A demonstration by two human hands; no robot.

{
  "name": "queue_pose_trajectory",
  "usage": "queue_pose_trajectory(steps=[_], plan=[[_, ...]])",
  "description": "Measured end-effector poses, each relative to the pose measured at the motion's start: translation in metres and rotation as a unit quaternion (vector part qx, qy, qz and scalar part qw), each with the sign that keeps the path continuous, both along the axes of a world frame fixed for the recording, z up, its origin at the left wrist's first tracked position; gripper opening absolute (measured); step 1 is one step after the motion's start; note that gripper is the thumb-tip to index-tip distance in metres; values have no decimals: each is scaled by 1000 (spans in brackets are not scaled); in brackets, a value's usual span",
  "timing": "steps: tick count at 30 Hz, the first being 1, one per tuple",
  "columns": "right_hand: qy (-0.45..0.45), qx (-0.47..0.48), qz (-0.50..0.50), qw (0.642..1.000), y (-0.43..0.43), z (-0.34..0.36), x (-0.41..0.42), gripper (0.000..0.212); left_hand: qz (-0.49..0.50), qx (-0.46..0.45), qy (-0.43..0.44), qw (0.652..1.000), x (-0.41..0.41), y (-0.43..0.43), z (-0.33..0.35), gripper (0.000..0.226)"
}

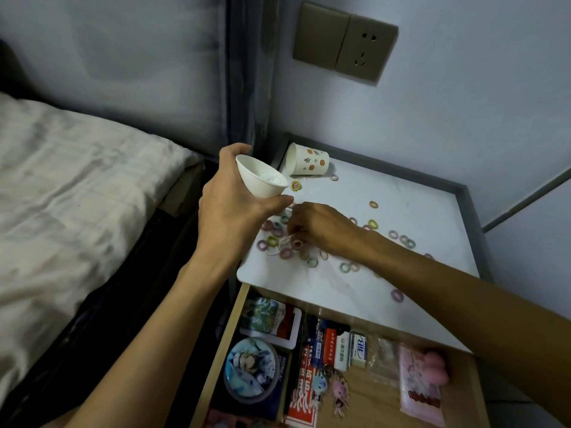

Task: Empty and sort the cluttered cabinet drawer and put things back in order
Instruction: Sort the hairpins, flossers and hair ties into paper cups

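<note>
Left hand [228, 208] up over the desk's left edge, fingers and thumb wrapped round a white paper cup [262, 183]; cup mouth up, slightly tilted, something white inside. Right hand [318, 227] reaches in from the right, knuckles up, fingers bunched together and pinching into the thickest cluster of hair ties [285, 253] at the desk's left side, just under the cup. More ties lie scattered rightward and toward the near edge. A patterned paper cup [309, 163] lies on its side in the far left corner; long axis left to right, mouth pointing left. The desk [386, 186] has a raised grey rim along its far and right edges; the far right stretch is mostly bare. The open drawer [222, 344] juts out below the near edge, packed with a round badge [250, 370], an eraser [358, 350] and a pink packet [420, 387]. A bed [77, 180] lies to the left.
</note>
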State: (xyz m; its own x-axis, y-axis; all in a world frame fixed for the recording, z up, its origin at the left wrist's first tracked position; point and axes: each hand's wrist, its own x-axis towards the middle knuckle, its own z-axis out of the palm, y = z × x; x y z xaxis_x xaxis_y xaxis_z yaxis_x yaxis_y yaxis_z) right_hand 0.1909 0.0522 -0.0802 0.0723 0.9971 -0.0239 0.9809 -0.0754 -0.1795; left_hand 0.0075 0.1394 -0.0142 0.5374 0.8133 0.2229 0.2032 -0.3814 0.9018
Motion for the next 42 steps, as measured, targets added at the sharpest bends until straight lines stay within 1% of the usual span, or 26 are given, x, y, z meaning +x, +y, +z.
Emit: queue_pose_trajectory(steps=[4,6,8,9,11,12,13,15,18,21,24,26,27,29,31,34,37,39,40,41,42], plan=[[-69,6,20,997,-4,-4,1,9,-5,2,4,1000,1,-1,0,87],[-104,7,1,995,-8,-7,3,7,-9,0,2,1000,1,-1,0,87],[-105,4,-54,993,-11,-6,8,5,-10,-3,1,1000,1,-1,1,87],[-77,6,-100,992,-14,-5,12,5,-11,-3,1,1000,1,-1,1,87],[46,28,-195,979,-18,6,20,2,-11,-1,3,1000,1,-1,1,87],[109,54,-226,966,-20,13,25,2,-12,0,4,1000,1,-1,0,88],[146,85,-239,956,-22,24,28,5,-12,1,5,1000,2,-2,0,88],[177,134,-227,948,-22,48,33,14,-13,4,11,1000,5,-5,-2,88],[211,159,-166,950,-14,93,28,20,-22,9,20,1000,11,-11,-7,89],[210,103,-66,970,-6,130,9,19,-30,22,29,999,15,-15,-11,89],[139,32,14,990,2,144,-12,18,-43,28,23,998,22,-22,-13,89],[101,-18,52,993,7,142,-20,14,-53,26,11,998,28,-28,-13,86],[96,-36,60,993,10,140,-24,16,-57,22,1,998,29,-29,-13,83],[112,-38,53,992,11,139,-24,21,-56,13,-19,998,31,-29,-13,80],[160,6,31,987,12,138,-20,21,-45,2,-33,998,27,-26,-12,78],[263,91,6,960,13,136,-17,19,-31,-14,-45,998,20,-17,-13,78],[295,150,0,944,20,127,-23,13,-12,-19,-53,998,12,-10,-16,81],[329,191,-45,924,24,116,-20,11,8,-15,-54,998,9,-5,-17,83],[332,196,-79,919,27,106,-17,10,21,-15,-55,998,6,-1,-18,84],[309,177,-112,928,25,94,-13,9,34,-14,-59,998,4,1,-17,83],[255,126,-134,949,22,77,-11,7,46,-14,-61,997,3,3,-16,83]])
